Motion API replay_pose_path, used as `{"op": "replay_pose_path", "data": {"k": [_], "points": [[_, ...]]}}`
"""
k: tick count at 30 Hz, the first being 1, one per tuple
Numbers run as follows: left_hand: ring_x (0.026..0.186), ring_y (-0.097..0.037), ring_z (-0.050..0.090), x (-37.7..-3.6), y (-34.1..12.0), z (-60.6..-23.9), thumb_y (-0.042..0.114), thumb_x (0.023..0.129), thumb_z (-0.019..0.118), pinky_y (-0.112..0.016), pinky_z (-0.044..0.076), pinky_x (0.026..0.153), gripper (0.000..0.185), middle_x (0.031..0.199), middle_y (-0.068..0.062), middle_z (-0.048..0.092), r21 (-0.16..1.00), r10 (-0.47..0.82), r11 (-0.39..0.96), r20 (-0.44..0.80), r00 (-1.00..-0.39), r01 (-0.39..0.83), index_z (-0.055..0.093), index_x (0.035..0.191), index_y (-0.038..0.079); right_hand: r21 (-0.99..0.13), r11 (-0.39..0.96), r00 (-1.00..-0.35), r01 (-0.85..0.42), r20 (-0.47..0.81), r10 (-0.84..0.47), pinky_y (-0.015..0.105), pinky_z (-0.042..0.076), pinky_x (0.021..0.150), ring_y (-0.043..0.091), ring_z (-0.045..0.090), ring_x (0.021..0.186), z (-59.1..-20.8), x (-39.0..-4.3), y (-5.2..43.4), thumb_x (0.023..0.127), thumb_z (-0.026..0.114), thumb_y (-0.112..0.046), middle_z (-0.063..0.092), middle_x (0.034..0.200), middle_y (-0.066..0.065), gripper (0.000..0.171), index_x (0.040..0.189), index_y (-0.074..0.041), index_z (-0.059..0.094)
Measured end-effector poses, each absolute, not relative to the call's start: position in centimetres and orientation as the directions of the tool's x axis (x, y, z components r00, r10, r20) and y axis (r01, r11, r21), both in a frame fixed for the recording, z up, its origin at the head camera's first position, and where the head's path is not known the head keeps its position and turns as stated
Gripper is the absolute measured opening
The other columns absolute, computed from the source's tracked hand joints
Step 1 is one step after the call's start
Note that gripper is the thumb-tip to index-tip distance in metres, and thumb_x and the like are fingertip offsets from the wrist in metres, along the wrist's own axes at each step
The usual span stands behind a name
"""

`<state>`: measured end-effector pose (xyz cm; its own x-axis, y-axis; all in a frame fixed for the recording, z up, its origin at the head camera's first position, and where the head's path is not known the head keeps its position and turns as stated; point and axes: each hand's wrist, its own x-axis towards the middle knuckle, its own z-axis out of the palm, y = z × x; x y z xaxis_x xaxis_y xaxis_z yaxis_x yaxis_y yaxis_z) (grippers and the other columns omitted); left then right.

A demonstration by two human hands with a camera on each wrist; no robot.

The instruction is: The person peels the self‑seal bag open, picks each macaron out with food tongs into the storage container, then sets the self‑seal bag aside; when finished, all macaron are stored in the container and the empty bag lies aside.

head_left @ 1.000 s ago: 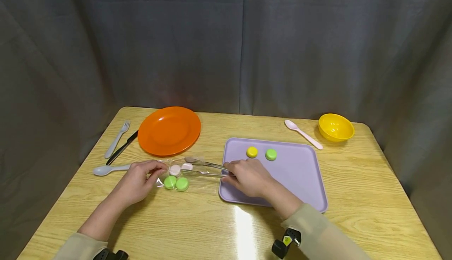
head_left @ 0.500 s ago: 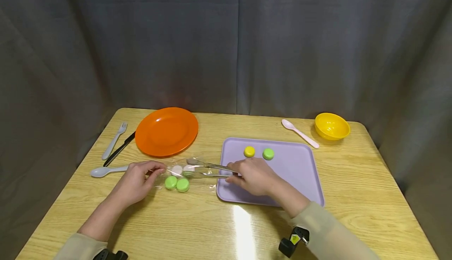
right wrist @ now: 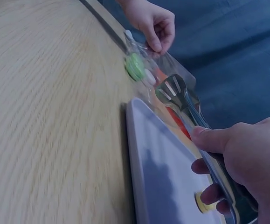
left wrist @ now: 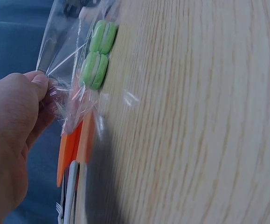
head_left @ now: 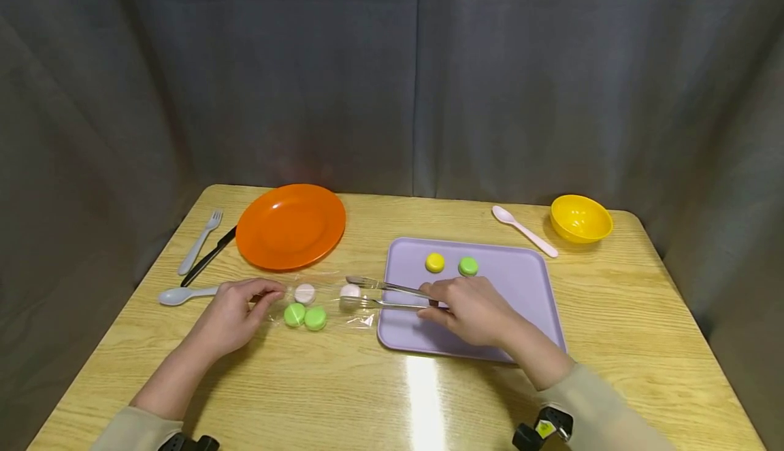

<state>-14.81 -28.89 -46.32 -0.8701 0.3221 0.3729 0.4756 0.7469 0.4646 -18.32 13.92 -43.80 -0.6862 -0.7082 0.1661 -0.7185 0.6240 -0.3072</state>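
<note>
- The lilac tray (head_left: 514, 281) lies right of centre, partly beneath the right hand (head_left: 471, 308).
- The clear bag (head_left: 329, 296) lies left of centre, its left end pinched by the left hand (head_left: 235, 315).
- The tongs (head_left: 398, 305), gripped by the right hand, run nearly level across the frame, tips leftward.
- The pale pink disc (head_left: 350, 291) sits between those tips, about midway between both hands; whether clamped is unclear.
</note>
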Motion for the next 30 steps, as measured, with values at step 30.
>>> {"op": "replay_pose_path", "data": {"k": [30], "points": [[0.09, -0.012, 0.072, -14.8, -29.0, -46.5, -0.003, 0.097, 0.075, -0.033, 0.059, 0.068, 0.02, 0.105, 0.003, 0.078, 0.456, 0.312, 0.751, 0.391, -0.866, 0.477, 0.08, 0.108, 0.013, -0.257, 0.796, -0.832, -0.548, 0.262, -0.488, 0.026, 0.037, 0.051, -0.003, 0.046, 0.059, -40.1, -15.4, 28.5, 0.094, 0.084, -0.033, 0.054, 0.072, -0.025, 0.018, 0.108, -0.025, 0.077]]}}
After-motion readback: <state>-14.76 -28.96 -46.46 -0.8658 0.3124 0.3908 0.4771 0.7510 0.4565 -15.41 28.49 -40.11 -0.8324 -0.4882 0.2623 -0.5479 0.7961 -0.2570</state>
